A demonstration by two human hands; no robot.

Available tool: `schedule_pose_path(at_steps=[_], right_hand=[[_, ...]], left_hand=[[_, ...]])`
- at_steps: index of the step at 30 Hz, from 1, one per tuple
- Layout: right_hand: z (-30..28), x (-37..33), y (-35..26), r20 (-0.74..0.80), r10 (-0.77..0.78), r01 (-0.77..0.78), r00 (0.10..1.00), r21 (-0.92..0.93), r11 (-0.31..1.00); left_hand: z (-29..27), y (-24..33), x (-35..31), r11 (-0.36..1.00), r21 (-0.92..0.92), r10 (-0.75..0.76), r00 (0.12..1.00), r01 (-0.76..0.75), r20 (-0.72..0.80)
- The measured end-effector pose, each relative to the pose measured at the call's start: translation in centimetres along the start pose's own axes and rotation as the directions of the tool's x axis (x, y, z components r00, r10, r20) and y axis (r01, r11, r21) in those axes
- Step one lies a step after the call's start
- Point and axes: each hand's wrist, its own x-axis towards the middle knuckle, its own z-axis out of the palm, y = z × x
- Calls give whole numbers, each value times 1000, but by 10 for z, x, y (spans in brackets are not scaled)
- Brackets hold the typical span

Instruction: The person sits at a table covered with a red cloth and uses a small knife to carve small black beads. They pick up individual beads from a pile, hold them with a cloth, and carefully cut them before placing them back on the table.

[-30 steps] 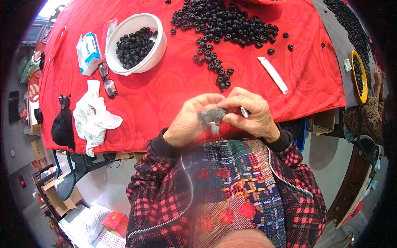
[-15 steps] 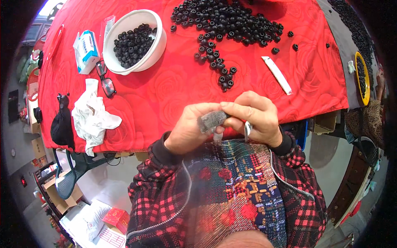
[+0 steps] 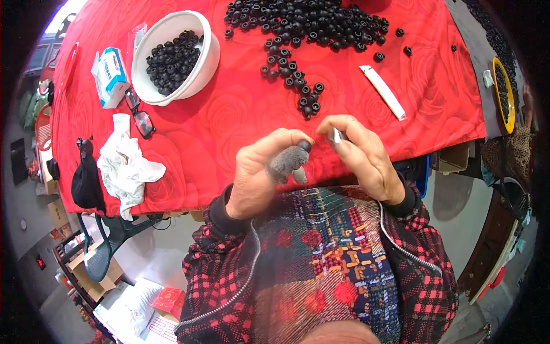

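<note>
My left hand (image 3: 255, 169) pinches a small round black piece (image 3: 305, 145) between thumb and fingers. Fuzzy grey material (image 3: 289, 161) covers part of that hand's fingers, and a pale fingertip cover (image 3: 299, 175) shows below it. My right hand (image 3: 369, 163) is closed on a small silvery metal blade (image 3: 336, 135), its tip showing between thumb and forefinger. The two hands are a little apart over the near edge of the table. Beyond them lies a big spread of hollow round black pieces (image 3: 309, 26), its tail reaching toward my hands.
Back left stands a white bowl (image 3: 212, 63) of black pieces, beside a blue-and-white box (image 3: 112, 77) and eyeglasses (image 3: 143, 122). A white cloth (image 3: 129, 166) and black cloth item (image 3: 86, 178) lie left. A white strip packet (image 3: 382, 92) and yellow tray (image 3: 496, 69) are right.
My hands have come apart: the right moved away from the black piece, showing the metal blade. The left keeps hold of the piece, now more visible.
</note>
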Motion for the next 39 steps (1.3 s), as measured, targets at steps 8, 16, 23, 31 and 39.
schedule_pose_path(at_steps=[8,16,23,31,39], right_hand=[[2,7,10,13,-90,91,996,-137,986],[3,10,15,25,-149,151,989,-175,973],[1,11,13,51,-128,135,990,-192,972],[1,13,18,60,-148,156,987,-171,973],[-2,16,22,100,-194,205,976,-123,971]], left_hand=[[-2,-6,0,999,-40,-24,1000,25,9],[-2,-5,1,997,-2,-83,996,83,-27],[-1,-5,2,993,-63,-104,995,102,-13],[2,-4,4,987,-98,-134,990,129,-51],[-1,-4,4,961,-192,-203,979,201,10]])
